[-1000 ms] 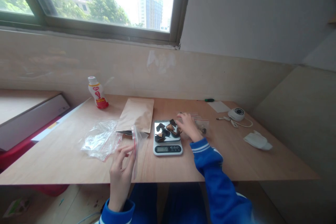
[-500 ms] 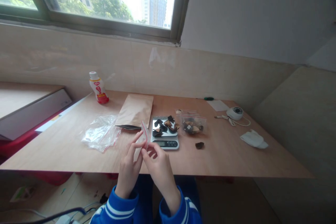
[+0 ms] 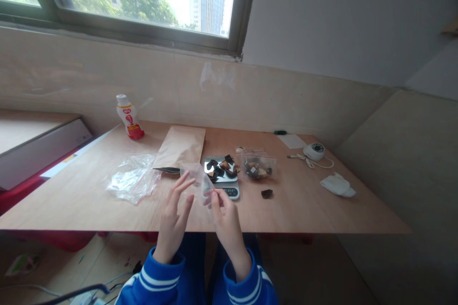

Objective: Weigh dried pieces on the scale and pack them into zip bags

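A clear zip bag (image 3: 196,175) is pinched at its edge between the thumb and fingers of my right hand (image 3: 224,210). To its left, my left hand (image 3: 174,217) has its fingers spread, the fingertips close to the bag; whether they touch it I cannot tell. Just beyond my hands stands a small kitchen scale (image 3: 232,192), partly covered by the bag and my right hand. On its plate lie several dark dried pieces (image 3: 226,166), brown and curled. One more dark piece (image 3: 266,194) rests on the table at the right.
Filled zip bags (image 3: 258,167) lie right of the scale. Flat clear bags (image 3: 132,180) and a brown paper pouch (image 3: 182,147) are at the left, with a bottle (image 3: 130,118) behind. A white camera (image 3: 314,151), white cloth (image 3: 338,185) and green-handled tool (image 3: 280,132) sit farther right.
My left hand has let go of the bag and spread its fingers. My right hand has moved slightly right with the bag, which now hangs more opened out.
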`<state>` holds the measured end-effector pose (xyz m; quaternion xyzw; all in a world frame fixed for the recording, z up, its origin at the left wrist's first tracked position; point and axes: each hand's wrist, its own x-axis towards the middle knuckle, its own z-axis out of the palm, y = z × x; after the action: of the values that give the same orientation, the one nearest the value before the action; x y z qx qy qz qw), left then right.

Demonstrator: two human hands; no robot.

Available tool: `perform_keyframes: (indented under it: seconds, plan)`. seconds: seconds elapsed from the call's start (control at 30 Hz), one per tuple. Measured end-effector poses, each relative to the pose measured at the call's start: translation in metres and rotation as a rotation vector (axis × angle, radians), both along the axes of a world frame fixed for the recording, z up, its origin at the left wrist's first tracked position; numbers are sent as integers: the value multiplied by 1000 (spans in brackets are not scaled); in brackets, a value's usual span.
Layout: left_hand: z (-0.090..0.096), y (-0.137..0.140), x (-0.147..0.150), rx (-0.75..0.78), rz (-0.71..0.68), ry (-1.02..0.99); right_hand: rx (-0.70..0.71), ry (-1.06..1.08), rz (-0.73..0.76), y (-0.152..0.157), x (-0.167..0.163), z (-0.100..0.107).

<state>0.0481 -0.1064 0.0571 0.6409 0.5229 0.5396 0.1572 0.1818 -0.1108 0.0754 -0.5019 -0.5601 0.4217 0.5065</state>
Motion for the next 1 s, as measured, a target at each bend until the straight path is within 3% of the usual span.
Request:
perform_keyframes:
  seconds: [0.13,0.33,0.53,0.67,0.87,1.0]
  plan:
    - [-7,3,-1,-128,51,-224,-51,131,68,8,6,-7]
    - [-1,-3,-11,92,212,170,-160,311,48,16,1,-20]
    - [3,-6,-11,97,-177,321,-157,337,24,11,3,-17]
    - [0,-4,-1,120,-208,345,-143,359,-12,7,13,-13]
    - [1,-11,-2,131,-147,266,-133,365,60,9,3,-9]
    - [6,-13,-15,137,42,117,-116,376,90,13,2,-10]
